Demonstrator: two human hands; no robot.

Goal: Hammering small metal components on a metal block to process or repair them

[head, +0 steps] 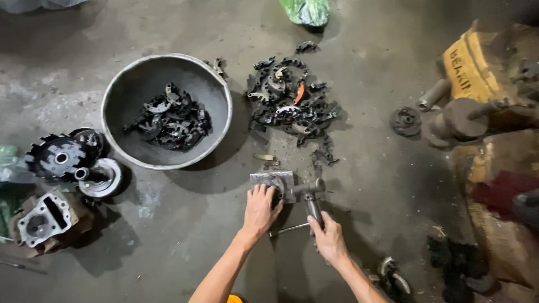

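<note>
We are mid-strike on a small part: our left hand (pixel 260 209) presses fingers down on it atop the metal block (pixel 268 180) on the floor, just below the pile (pixel 292 101) of dark parts, while our right hand (pixel 328 238) is clenched round the hammer (pixel 310 196) handle, its head lying just beside the block. We judge the next blow needs the left fingers clear and the part square. The bowl (pixel 120 84) sits near.
</note>
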